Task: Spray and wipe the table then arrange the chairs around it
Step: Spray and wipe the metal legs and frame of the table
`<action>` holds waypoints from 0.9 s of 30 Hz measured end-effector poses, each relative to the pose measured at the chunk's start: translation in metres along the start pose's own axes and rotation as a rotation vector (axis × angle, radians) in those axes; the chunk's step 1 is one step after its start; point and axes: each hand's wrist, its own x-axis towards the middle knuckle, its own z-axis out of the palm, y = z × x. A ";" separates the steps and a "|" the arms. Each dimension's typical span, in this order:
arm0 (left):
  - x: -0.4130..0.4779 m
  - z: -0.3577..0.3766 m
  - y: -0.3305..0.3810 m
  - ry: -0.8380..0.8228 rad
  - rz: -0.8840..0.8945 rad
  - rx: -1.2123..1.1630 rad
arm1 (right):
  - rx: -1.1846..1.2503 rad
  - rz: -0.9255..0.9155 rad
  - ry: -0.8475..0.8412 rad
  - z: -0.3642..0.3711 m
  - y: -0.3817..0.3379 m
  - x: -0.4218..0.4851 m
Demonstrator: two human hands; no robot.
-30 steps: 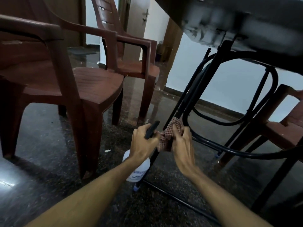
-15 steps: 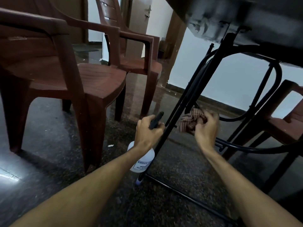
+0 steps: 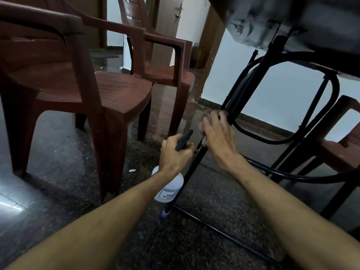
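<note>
Gleaming dark floor (image 3: 58, 168), 2 brown chairs (image 3: 116, 94); fingers (image 3: 215, 118) clamped on spray bottle (image 3: 171, 189) and cloth (image 3: 202, 122).

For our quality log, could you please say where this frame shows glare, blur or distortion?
Head view: glare on the dark stone floor; lens-bowed brown plastic armchair; right hand gripping the red checked cloth slightly soft; left hand gripping the white plastic spray bottle sharp.

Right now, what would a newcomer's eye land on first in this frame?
Low at centre, the right hand holds a checked cloth against the black table leg, while the left hand grips a white spray bottle beside it. A big brown plastic chair fills the left.
</note>
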 end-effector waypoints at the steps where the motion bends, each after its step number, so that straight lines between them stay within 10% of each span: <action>1: 0.001 -0.003 0.000 0.005 -0.001 -0.002 | -0.101 -0.032 -0.080 0.005 -0.008 0.006; 7: 0.000 -0.017 -0.008 0.004 0.000 -0.011 | 0.395 -0.030 -0.082 0.041 -0.027 -0.062; 12: -0.005 -0.017 -0.021 -0.018 -0.014 0.008 | 1.519 1.140 0.090 0.051 -0.020 -0.078; 15: -0.006 -0.012 -0.023 -0.030 -0.017 0.017 | 2.058 1.354 0.141 0.058 -0.005 -0.034; 20: -0.005 -0.008 -0.027 -0.048 -0.004 0.040 | 2.012 1.191 -0.223 0.068 -0.015 -0.068; 24: -0.009 -0.011 -0.043 -0.048 0.011 0.083 | 2.103 1.169 0.014 0.087 -0.009 -0.055; 27: -0.019 -0.012 -0.060 -0.046 -0.006 0.112 | 1.869 1.128 -0.116 0.104 -0.028 -0.082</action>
